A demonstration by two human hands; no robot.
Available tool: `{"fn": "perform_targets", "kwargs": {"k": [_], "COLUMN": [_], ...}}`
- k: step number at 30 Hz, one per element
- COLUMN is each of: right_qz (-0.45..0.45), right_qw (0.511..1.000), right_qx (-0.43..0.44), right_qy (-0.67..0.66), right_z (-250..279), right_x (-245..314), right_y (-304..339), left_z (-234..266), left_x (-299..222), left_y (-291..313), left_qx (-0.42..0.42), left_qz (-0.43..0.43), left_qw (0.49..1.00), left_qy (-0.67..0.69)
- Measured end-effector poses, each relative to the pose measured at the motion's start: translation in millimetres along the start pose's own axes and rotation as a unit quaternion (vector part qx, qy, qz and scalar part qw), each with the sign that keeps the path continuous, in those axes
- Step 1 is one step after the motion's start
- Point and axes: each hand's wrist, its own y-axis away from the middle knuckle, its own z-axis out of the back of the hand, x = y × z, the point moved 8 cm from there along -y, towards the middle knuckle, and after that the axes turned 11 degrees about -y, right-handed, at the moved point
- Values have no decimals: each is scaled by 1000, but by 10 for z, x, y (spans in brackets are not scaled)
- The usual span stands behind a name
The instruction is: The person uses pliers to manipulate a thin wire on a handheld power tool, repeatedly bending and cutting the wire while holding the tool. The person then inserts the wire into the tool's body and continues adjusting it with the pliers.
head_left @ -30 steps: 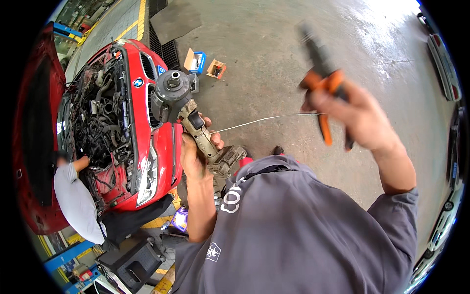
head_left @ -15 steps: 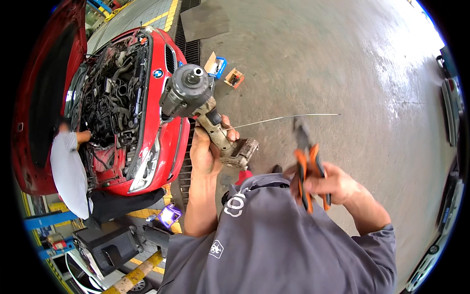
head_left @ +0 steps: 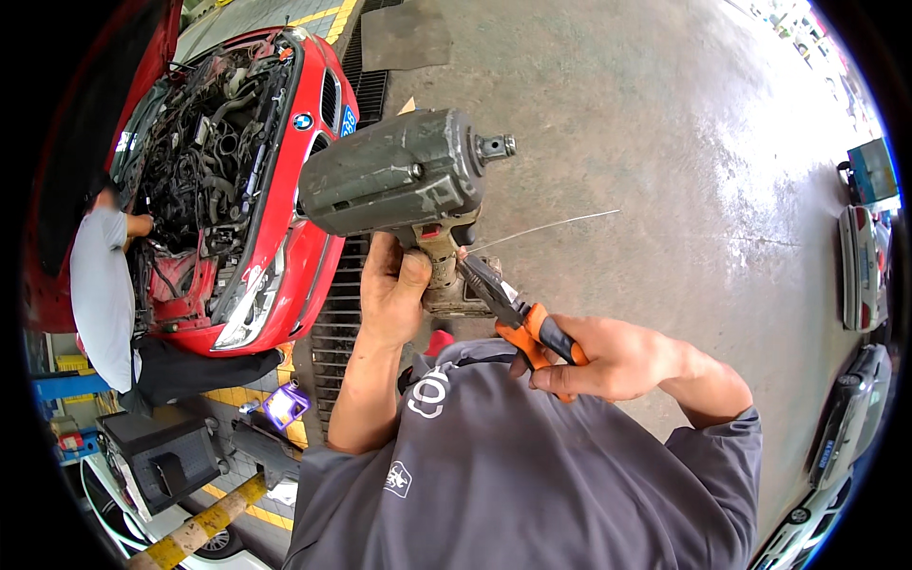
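My left hand has its fingers clamped round the grip of the impact wrench, upright before me, while my right hand is wrapped round the orange-and-black handles of the pliers, their nose close by that grip. A thin wire sticks out rightward there, and beyond, to my left, stands the red car.

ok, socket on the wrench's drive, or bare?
Bare: the wrench, held in the left hand, shows its short drive stub sticking out with no socket over it.
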Motion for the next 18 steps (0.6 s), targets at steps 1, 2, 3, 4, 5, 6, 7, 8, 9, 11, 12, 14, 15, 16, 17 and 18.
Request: {"fn": "perform_targets", "kwargs": {"k": [1,2,3,4,5,6,7,8,9,11,12,14,15,16,17,18], "right_qz": [-12,-6,-2,3,8,-10,-27,-44,-34,-13,-11,-6,-4,-3,0,-12], "right_qw": [1000,1000,1000,1000,999,999,999,998,998,998,997,995,993,991,990,990], "right_qx": [-9,-12,-18,-24,-26,-22,-19,-17,-19,-22,-25,-30,-31,-33,-33,-36], "right_qy": [6,10,14,18,21,29,38,46,47,49,66,98,112,126,140,135], "right_z": [8,13,19,26,22,7,-8,-20,-23,-24,-29,-27,-20,-10,-9,-9], "right_x": [23,29,33,38,49,70,124,141,133,93,104,133,137,139,149,153], "right_y": [2,-8,-13,-15,-21,-18,-8,0,-4,-14,-16,-23,-23,-24,-30,-31], "left_z": [14,21,26,37,60,88,111,113,113,109,115,107,97,85,86,87], "left_x": [-22,-45,-79,-95,-106,-110,-120,-123,-130,-146,-157,-188,-209,-227,-250,-271], "left_y": [18,22,23,26,35,37,45,57,69,87,90,97,100,104,111,120], "left_qx": [-5,-9,-14,-18,-18,-17,-17,-6,6,10,3,1,7,12,11,10], "left_qz": [-7,-9,-11,-13,-18,-22,-27,-26,-26,-25,-24,-29,-35,-40,-39,-38], "left_qw": [1000,999,999,998,997,996,994,996,996,996,995,994,994,995,994,994], "left_qy": [-11,-30,-48,-66,-77,-89,-100,-90,-80,-84,-97,-106,-101,-96,-100,-103]}}
